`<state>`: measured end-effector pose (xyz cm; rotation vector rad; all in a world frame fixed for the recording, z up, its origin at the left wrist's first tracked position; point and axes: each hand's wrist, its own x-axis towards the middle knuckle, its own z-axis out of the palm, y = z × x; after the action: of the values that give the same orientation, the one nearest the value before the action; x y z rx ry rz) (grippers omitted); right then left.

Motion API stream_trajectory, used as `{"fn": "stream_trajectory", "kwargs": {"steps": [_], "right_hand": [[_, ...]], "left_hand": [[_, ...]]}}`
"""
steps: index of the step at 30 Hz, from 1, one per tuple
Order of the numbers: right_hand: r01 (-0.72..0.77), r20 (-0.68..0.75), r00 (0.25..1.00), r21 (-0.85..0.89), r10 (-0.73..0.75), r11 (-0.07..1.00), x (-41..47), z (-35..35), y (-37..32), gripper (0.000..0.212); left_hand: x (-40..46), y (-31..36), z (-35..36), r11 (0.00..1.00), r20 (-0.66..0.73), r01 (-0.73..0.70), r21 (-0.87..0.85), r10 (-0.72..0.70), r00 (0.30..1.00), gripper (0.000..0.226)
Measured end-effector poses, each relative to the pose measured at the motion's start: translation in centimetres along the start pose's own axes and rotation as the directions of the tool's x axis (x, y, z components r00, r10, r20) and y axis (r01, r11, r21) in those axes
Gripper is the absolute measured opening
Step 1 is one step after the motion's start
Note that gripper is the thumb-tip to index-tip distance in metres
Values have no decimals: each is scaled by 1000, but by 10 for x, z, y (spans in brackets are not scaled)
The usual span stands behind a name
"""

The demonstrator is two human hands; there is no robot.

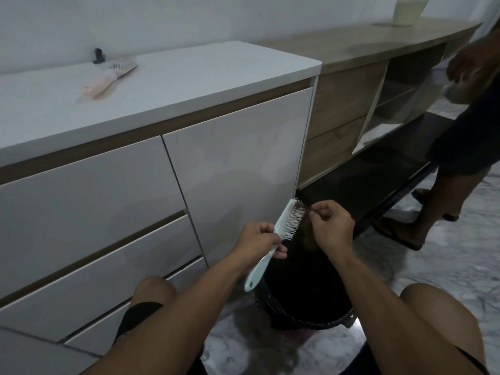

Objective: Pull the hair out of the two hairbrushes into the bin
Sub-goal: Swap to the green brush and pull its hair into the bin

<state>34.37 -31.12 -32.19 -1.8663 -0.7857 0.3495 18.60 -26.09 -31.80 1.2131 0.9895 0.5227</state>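
My left hand (258, 242) grips a pale mint hairbrush (281, 234) by the neck of its handle, bristles turned to the right, above a bin lined with a black bag (303, 318). A small clump of dark hair (299, 204) sits in the bristles near the brush tip. My right hand (331, 226) is just right of the bristles, its fingertips pinched together at the brush tip; whether hair is between them is too fine to see. A second, pink hairbrush (108, 79) lies on the white cabinet top (189, 74) at the upper left.
White drawer fronts (94, 201) stand close on the left. A wooden shelf unit (349, 109) runs to the right. Another person's legs (438, 201) stand at the right on the marble floor. My knees flank the bin. A small black object (98, 56) stands behind the pink brush.
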Motion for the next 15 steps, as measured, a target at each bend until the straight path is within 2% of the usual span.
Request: {"fn": "stream_trajectory", "kwargs": {"steps": [3, 5, 12, 15], "right_hand": [[56, 103, 993, 30, -59, 998, -2, 3, 2, 27], [95, 121, 988, 24, -97, 995, -2, 6, 4, 29], [28, 51, 998, -45, -26, 999, 3, 1, 5, 7], [-1, 7, 1000, -67, 2, 998, 3, 5, 5, 10]], "left_hand": [[-1, 2, 1, 1000, 4, 10, 13, -10, 1000, 16], [-1, 3, 1, 1000, 11, 15, 27, -16, 1000, 16], [-3, 1, -3, 997, 24, 12, 81, -14, 1000, 16], [-1, 0, -2, 995, 17, 12, 104, -14, 1000, 17]]}}
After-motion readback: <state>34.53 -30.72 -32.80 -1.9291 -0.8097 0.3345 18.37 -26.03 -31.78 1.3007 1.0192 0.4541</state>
